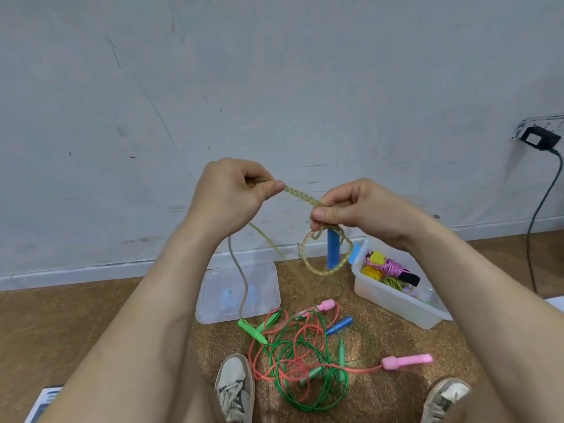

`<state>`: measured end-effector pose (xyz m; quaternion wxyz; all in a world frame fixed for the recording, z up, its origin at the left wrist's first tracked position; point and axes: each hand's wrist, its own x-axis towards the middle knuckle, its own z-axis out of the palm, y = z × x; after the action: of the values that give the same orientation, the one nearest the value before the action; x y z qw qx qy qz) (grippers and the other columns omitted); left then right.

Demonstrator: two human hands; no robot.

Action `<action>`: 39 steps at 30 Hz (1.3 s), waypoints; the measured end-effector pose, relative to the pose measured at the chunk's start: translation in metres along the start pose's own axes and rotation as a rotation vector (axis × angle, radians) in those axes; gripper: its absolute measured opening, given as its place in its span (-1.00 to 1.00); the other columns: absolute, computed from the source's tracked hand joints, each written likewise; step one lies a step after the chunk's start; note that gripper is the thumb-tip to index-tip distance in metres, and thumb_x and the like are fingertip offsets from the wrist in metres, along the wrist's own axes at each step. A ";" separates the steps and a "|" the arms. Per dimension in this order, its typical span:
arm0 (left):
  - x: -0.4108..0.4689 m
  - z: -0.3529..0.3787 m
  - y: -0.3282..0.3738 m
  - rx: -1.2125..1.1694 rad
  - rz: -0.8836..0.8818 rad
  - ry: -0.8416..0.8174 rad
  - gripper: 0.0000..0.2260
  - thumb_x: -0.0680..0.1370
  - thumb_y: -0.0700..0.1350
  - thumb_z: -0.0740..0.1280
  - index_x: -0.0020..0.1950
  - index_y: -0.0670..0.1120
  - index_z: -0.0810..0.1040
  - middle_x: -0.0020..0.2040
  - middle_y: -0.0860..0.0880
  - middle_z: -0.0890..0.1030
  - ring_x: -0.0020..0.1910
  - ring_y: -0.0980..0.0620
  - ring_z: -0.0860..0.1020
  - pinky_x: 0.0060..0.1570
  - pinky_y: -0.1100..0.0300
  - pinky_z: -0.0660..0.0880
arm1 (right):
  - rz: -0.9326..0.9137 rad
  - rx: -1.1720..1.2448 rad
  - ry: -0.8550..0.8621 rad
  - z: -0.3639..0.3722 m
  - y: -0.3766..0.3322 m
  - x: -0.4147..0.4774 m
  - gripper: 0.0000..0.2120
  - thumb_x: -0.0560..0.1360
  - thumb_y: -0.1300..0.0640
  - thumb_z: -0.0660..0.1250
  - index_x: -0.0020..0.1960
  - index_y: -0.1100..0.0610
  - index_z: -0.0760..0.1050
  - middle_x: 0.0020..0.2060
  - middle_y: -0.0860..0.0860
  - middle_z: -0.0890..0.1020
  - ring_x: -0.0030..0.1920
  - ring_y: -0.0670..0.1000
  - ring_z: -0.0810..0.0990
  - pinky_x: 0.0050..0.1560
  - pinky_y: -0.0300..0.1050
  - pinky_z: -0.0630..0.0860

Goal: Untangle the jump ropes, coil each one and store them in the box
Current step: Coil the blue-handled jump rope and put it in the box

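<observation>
A yellow-green braided jump rope (302,197) is stretched between both hands at chest height. My left hand (232,193) pinches one stretch of it. My right hand (363,209) grips a small loop of the same rope together with its blue handle (333,250), which hangs down. The rope's tail drops from my left hand to the floor. On the floor between my feet lies a tangle of green and red ropes (300,358) with pink handles (407,361), a green handle (251,330) and a blue handle. The clear plastic box (393,297) on the right holds coiled ropes.
The box's clear lid (238,293) lies on the floor to the left of the box. My two shoes (235,386) flank the tangle. A grey wall stands close ahead. A black cable (537,215) hangs from a wall socket at far right. A paper lies at the lower left.
</observation>
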<state>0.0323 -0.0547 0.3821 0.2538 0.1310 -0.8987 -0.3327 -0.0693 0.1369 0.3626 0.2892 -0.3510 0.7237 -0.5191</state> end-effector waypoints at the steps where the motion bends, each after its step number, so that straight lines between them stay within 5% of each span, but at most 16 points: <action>1: 0.001 0.002 -0.004 0.097 0.023 0.018 -0.90 0.44 0.00 0.47 -0.25 0.04 0.64 -0.28 0.02 0.58 -0.22 0.07 0.52 -0.18 0.16 0.41 | -0.019 0.056 0.070 0.004 0.001 0.000 -0.82 0.47 0.20 0.43 -0.08 0.36 0.62 -0.26 0.10 0.70 -0.25 -0.09 0.61 -0.16 -0.32 0.51; 4: 0.002 0.009 -0.007 0.204 0.048 0.131 -0.90 0.46 0.00 0.44 -0.05 0.06 0.60 -0.04 0.05 0.46 0.04 0.05 0.45 0.03 0.22 0.34 | -0.011 0.207 0.227 0.018 0.004 0.003 -0.87 0.46 0.22 0.44 -0.19 0.29 0.61 -0.41 0.06 0.64 -0.44 -0.09 0.49 -0.33 -0.29 0.47; 6: 0.000 0.011 0.003 -0.052 -0.038 0.186 -0.90 0.47 0.00 0.43 -0.11 0.00 0.57 -0.10 0.04 0.52 -0.13 0.15 0.47 -0.08 0.30 0.39 | -0.008 0.299 0.295 0.026 0.006 0.006 -0.89 0.46 0.20 0.44 -0.23 0.20 0.61 -0.41 0.06 0.63 -0.47 -0.09 0.43 -0.39 -0.28 0.42; 8: -0.006 0.015 0.017 -0.370 -0.174 -0.026 -0.81 0.53 0.03 0.37 -0.16 -0.08 0.58 -0.24 -0.01 0.59 -0.29 0.15 0.50 -0.20 0.26 0.44 | -0.014 0.405 0.352 0.031 0.005 0.007 -0.90 0.46 0.19 0.44 -0.22 0.18 0.61 -0.41 0.05 0.62 -0.48 -0.09 0.41 -0.46 -0.30 0.37; 11: -0.016 0.028 0.024 -0.481 -0.293 -0.417 -0.82 0.50 0.00 0.40 -0.04 -0.10 0.53 -0.23 -0.05 0.66 -0.30 0.08 0.57 -0.23 0.21 0.51 | -0.031 0.462 0.388 0.033 0.003 0.007 -0.90 0.46 0.16 0.44 -0.21 0.15 0.61 -0.42 0.01 0.58 -0.43 -0.08 0.43 -0.48 -0.29 0.30; 15: -0.012 0.029 0.016 -0.514 -0.319 -0.417 -0.88 0.41 -0.19 0.50 -0.16 -0.13 0.57 -0.41 0.01 0.54 -0.47 0.15 0.41 -0.41 0.34 0.34 | -0.068 0.478 0.474 0.029 -0.002 0.007 -0.91 0.47 0.17 0.44 -0.20 0.15 0.59 -0.42 0.01 0.56 -0.40 -0.09 0.49 -0.46 -0.30 0.36; 19: -0.011 0.015 0.009 -0.387 -0.278 -0.559 -0.92 0.42 -0.17 0.49 -0.26 -0.14 0.65 -0.47 0.00 0.47 -0.43 0.10 0.36 -0.41 0.33 0.29 | -0.095 0.538 0.676 0.014 -0.005 0.008 -0.92 0.49 0.17 0.43 -0.15 0.14 0.55 -0.46 -0.03 0.54 -0.44 -0.14 0.48 -0.51 -0.33 0.32; 25: -0.012 0.002 -0.002 -0.205 -0.278 -0.772 -0.72 0.44 0.04 0.44 -0.37 -0.13 0.63 -0.51 0.04 0.45 -0.45 0.13 0.33 -0.37 0.32 0.29 | -0.089 0.631 0.788 -0.007 0.001 0.008 -0.91 0.53 0.17 0.38 -0.14 0.16 0.57 -0.39 -0.02 0.53 -0.40 -0.12 0.46 -0.47 -0.31 0.33; 29: -0.011 -0.002 -0.015 0.493 -0.266 -1.034 -0.75 0.47 0.10 0.42 -0.31 -0.02 0.68 -0.34 0.05 0.56 -0.30 0.14 0.46 -0.20 0.24 0.36 | -0.014 0.833 0.718 -0.019 0.003 0.006 -0.87 0.57 0.17 0.32 -0.14 0.20 0.53 -0.29 0.00 0.53 -0.44 -0.15 0.44 -0.43 -0.35 0.39; 31: -0.011 0.002 -0.020 0.674 -0.229 -1.002 -0.78 0.52 0.08 0.36 -0.20 -0.02 0.69 -0.27 0.07 0.58 -0.27 0.14 0.48 -0.22 0.21 0.38 | 0.035 0.845 0.624 -0.021 0.003 0.004 -0.85 0.57 0.13 0.32 -0.13 0.19 0.52 -0.33 -0.01 0.50 -0.45 -0.14 0.41 -0.47 -0.34 0.37; 34: -0.014 0.018 -0.014 0.141 -0.150 -0.668 -0.81 0.58 0.04 0.29 0.05 -0.01 0.62 -0.13 0.07 0.61 -0.15 0.14 0.54 -0.07 0.23 0.46 | 0.073 0.826 0.441 -0.014 0.000 0.003 -0.82 0.57 0.08 0.30 -0.15 0.15 0.50 -0.39 -0.03 0.47 -0.45 -0.14 0.39 -0.53 -0.35 0.32; 36: -0.019 0.036 0.004 -0.341 -0.166 -0.653 -0.69 0.57 -0.02 0.31 0.31 0.02 0.46 0.10 0.08 0.60 0.04 0.22 0.56 0.07 0.37 0.46 | 0.062 0.851 0.342 -0.009 -0.002 0.002 -0.82 0.58 0.07 0.29 -0.14 0.15 0.49 -0.39 -0.03 0.47 -0.45 -0.15 0.38 -0.53 -0.36 0.32; 39: -0.024 0.061 0.016 -0.376 -0.065 -0.728 -0.77 0.55 -0.07 0.35 0.19 -0.07 0.54 0.03 -0.02 0.62 -0.03 0.12 0.57 0.13 0.04 0.50 | 0.040 0.872 0.261 -0.005 -0.004 0.002 -0.83 0.57 0.06 0.29 -0.14 0.14 0.48 -0.41 -0.05 0.46 -0.46 -0.15 0.37 -0.49 -0.35 0.31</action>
<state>0.0177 -0.0004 0.3442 -0.0719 -0.0154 -0.8488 -0.5235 -0.0737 0.1367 0.3680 0.3265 -0.1141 0.4747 -0.8093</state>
